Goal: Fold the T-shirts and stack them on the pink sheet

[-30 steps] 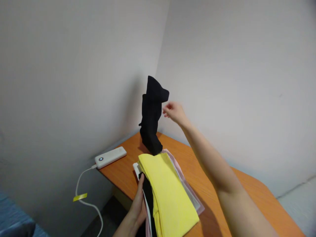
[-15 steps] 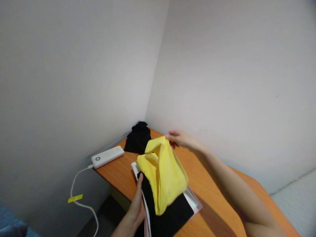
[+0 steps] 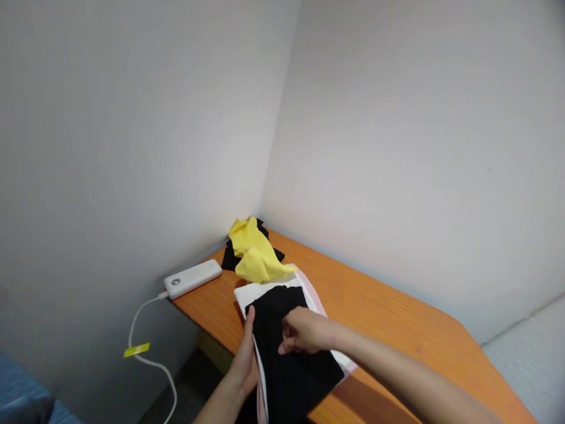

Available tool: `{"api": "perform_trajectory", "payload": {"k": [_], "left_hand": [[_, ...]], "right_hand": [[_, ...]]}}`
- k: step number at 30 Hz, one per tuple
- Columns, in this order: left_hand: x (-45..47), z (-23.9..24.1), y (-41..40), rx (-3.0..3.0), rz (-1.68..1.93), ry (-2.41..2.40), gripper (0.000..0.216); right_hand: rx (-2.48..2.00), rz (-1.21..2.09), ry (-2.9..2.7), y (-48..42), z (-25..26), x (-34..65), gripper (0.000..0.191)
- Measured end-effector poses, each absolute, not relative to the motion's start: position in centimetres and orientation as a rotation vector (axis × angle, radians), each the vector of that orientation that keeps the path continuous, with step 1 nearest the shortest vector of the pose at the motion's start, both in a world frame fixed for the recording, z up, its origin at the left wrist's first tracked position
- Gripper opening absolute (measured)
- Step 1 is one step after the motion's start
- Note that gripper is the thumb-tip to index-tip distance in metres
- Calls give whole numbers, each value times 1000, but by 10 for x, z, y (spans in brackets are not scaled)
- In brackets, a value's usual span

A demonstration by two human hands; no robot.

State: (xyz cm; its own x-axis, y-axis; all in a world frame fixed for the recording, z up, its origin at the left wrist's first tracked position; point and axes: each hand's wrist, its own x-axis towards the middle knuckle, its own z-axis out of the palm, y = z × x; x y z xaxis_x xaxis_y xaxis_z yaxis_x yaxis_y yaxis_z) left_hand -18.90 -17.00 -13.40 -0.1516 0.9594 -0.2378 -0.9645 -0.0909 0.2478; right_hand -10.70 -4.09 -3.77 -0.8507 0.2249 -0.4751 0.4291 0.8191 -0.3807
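My left hand (image 3: 244, 365) grips the left edge of a stack of folded fabric, thumb on top and the other fingers underneath. A black folded cloth (image 3: 304, 383) lies uppermost. Below it, a white cloth (image 3: 244, 292) and a pink cloth (image 3: 311, 287) show at the edges. My right hand (image 3: 304, 331) is over the middle of the black cloth, fingers curled in and pinching at its surface. Beyond the stack, a crumpled yellow cloth (image 3: 258, 256) lies on top of a black fabric heap (image 3: 229, 259), partly covering it.
A white power bank (image 3: 193, 278) rests at the left edge of the wooden table (image 3: 388, 312). Its white cable (image 3: 152, 368), with a yellow tag (image 3: 136, 350), hangs off the side. Grey-white walls (image 3: 375, 147) meet behind the table. Blue fabric (image 3: 26, 388) shows at lower left.
The yellow cloth has gone from the stack to the black heap at the back, released by my right hand. That hand has come back down onto the black cloth. My left hand keeps its hold.
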Motion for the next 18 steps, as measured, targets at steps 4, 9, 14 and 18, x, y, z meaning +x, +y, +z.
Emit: {"api": "perform_trajectory", "payload": {"k": [4, 9, 14, 18], "left_hand": [[-188, -137, -168, -33, 1733, 383, 71], [-192, -151, -165, -56, 1815, 356, 72], [-194, -162, -165, 5, 1814, 341, 69], [-191, -162, -163, -28, 1875, 401, 70]], "right_hand": [[530, -944, 2566, -31, -41, -100, 14], [439, -712, 2395, -25, 4, -125, 40], [376, -402, 2380, -35, -10, -141, 38], [464, -900, 2557, -2, 47, -166, 28]]}}
